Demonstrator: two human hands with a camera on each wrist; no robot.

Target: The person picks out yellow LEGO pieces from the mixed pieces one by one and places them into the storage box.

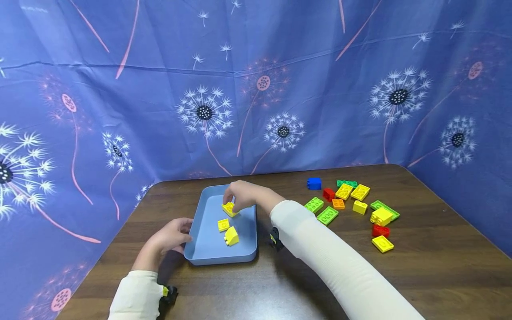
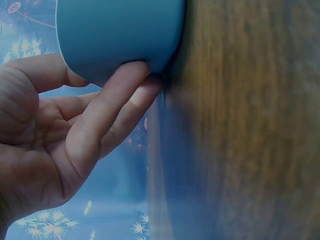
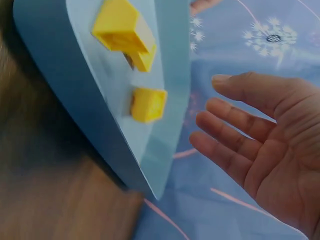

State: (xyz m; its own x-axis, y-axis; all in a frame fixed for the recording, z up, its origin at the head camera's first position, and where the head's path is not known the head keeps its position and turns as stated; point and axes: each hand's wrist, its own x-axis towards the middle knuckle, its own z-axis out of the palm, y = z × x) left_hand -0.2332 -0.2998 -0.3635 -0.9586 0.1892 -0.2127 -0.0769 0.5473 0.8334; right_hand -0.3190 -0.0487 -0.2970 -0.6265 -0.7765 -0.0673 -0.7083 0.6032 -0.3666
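A blue tray (image 1: 244, 249) stands on the table with several yellow toy bricks inside. My left hand (image 1: 170, 236) holds the tray's left side, its fingertips against the outer wall near the corner in the left wrist view. Above the far part of the tray is my right hand (image 1: 245, 194), over a yellow brick (image 1: 230, 209). In the right wrist view the fingers of this hand (image 3: 270, 140) are loosely extended and apart from a yellow brick (image 3: 148, 105). Nearer me lie a small square yellow brick (image 1: 223, 225) and a slanted yellow brick (image 1: 231, 236).
Loose bricks are spread on the right of the wooden table (image 1: 296, 275): a blue brick (image 1: 314, 183), a red brick (image 1: 329, 194), an orange brick (image 1: 338, 204), a green brick (image 1: 327, 216) and several yellow ones. A blue dandelion-print cloth (image 1: 320, 89) hangs behind.
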